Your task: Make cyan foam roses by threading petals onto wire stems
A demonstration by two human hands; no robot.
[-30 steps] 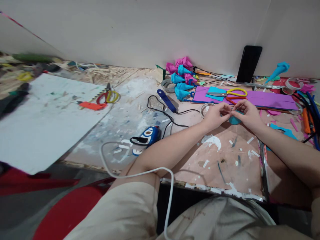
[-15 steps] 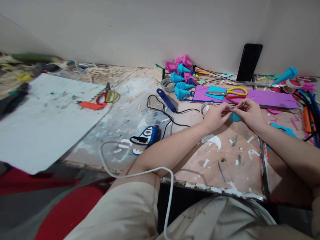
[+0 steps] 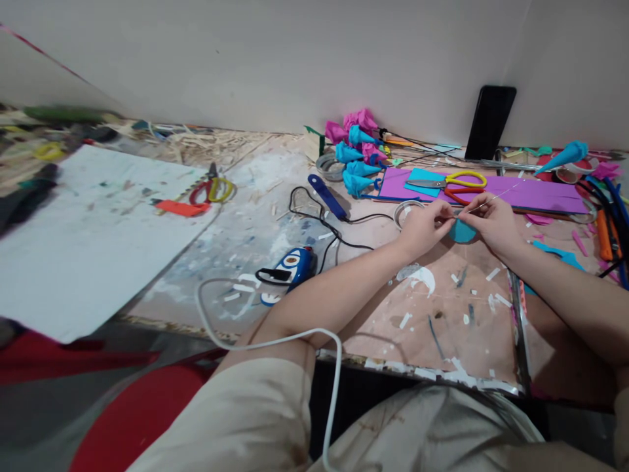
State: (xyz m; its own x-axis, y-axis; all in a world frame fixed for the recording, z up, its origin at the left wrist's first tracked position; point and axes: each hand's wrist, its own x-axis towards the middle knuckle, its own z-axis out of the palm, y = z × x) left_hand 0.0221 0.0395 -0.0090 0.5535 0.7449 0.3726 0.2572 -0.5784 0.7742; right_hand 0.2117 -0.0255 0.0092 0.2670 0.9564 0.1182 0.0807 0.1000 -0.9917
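My left hand point(image 3: 432, 226) and my right hand point(image 3: 491, 219) meet close together above the table, both with fingers pinched. A small rounded blue paper piece point(image 3: 462, 231) hangs between them, its upper edge at my left fingertips. Through my right fingers passes a thin wire point(image 3: 506, 193), slanting up to the right toward a blue paper cone point(image 3: 565, 157). Just behind my hands, scissors point(image 3: 459, 185) with yellow and red handles lie on a blue square point(image 3: 423, 181) and a purple sheet point(image 3: 535, 193). A roll of tape point(image 3: 407, 211) sits beside my left wrist.
Blue and pink paper flowers point(image 3: 361, 154) on wires lie at the back. A black phone point(image 3: 490, 123) leans on the wall. A blue hot glue gun point(image 3: 295, 265) with its cord is left of my forearm. A white cable point(image 3: 275, 339) crosses that arm. White paper point(image 3: 98, 242) covers the left.
The blue paper piece has turned and shows more of its face below my fingers. More of the wire shows, and the blue cone at its far end has shifted slightly down.
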